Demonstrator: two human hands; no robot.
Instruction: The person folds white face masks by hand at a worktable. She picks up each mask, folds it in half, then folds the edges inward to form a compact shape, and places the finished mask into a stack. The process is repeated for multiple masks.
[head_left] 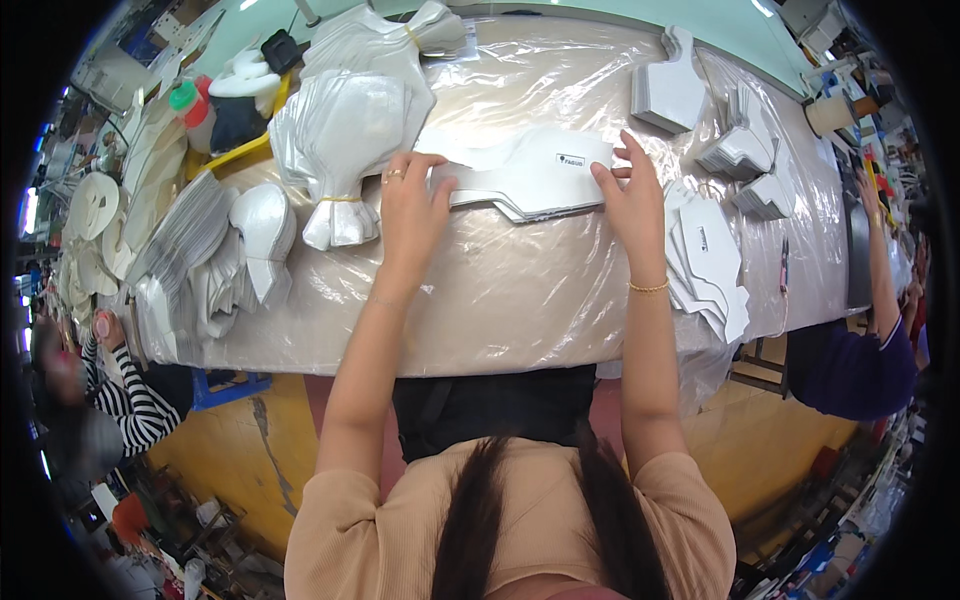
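A small stack of flat white cut pieces (535,165), wavy in outline, lies across the table in front of me. The top piece carries a small dark printed mark near its right end. My left hand (412,205) grips the stack's left end between thumb and fingers; a ring shows on one finger. At the opposite end, my right hand (632,195) has closed thumb and fingertips on the edge. Just below the right hand, a fanned pile of similar marked pieces (708,255) lies loose.
Plastic film covers the table (480,310). Banded bundles of white pieces (345,130) fill the left, beside a yellow tray (240,155) and a green-capped bottle (190,112). More stacks (672,88) stand at right, with a slim pen-like tool (785,265). Other people sit at both sides.
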